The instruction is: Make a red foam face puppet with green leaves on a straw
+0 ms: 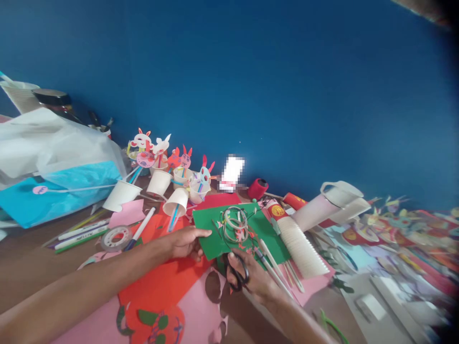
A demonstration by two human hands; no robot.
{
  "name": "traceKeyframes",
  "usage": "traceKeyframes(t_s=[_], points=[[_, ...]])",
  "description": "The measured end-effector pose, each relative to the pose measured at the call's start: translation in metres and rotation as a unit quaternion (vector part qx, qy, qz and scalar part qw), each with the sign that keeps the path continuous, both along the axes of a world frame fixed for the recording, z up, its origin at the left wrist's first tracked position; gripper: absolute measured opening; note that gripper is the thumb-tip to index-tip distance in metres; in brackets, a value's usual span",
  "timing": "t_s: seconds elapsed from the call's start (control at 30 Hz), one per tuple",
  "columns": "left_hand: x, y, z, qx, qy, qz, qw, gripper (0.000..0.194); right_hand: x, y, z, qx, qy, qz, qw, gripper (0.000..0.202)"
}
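My left hand (pixel 188 241) pinches the left edge of a green paper sheet (pixel 208 217), thumb on top and fingers curled below. My right hand (pixel 247 274) is closed round black-handled scissors (pixel 244 268) at the sheet's near edge; their blades are mostly hidden. On the green sheet lie a roll of clear tape (pixel 235 223), some dark wire or thread, small red scraps and several pens. Beneath my hands are an orange-red sheet (pixel 165 282) and a pink sheet (pixel 201 306) with cut-out holes.
White paper cups (pixel 177 200) with paper animal faces on straws stand behind. Left are a tape roll (pixel 116 237), markers (pixel 84 230) and a plastic bag (pixel 57 143). A red thread spool (pixel 257 188), stacked cups (pixel 304 248) and a white jug (pixel 322 203) lie right, before a blue wall (pixel 251 86).
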State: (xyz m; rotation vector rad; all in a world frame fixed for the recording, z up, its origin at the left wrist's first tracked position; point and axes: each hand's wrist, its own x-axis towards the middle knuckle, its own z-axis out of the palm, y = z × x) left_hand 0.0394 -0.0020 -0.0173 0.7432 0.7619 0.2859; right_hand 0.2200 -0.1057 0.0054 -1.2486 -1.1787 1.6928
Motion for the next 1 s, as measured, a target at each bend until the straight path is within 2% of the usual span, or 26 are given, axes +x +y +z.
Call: traceKeyframes(t_s=[0.1, 0.2, 0.27, 0.47, 0.67, 1.0], points=[[0.003, -0.001, 0.001, -0.015, 0.016, 0.024, 0.999, 0.037, 0.001, -0.002, 0.003, -0.017, -0.003, -0.001, 1.000, 0.038], [0.005, -0.001, 0.000, -0.004, 0.026, 0.064, 0.998, 0.026, 0.003, -0.003, 0.009, -0.054, 0.014, 0.000, 0.998, 0.038], [0.005, -0.002, -0.001, 0.006, 0.024, 0.069, 0.997, 0.021, 0.004, -0.002, 0.012, -0.075, 0.026, 0.001, 0.997, 0.039], [0.003, -0.002, -0.007, 0.016, 0.010, 0.062, 0.998, 0.020, 0.006, 0.010, 0.009, -0.068, 0.020, 0.020, 0.997, 0.045], [0.001, 0.001, -0.006, 0.009, -0.004, 0.056, 0.998, 0.020, 0.005, 0.013, 0.005, 0.007, -0.003, 0.015, 1.000, 0.042], [-0.001, 0.002, -0.011, 0.001, -0.028, 0.025, 0.999, 0.027, 0.000, 0.017, -0.004, -0.007, 0.022, 0.002, 1.000, 0.036]])
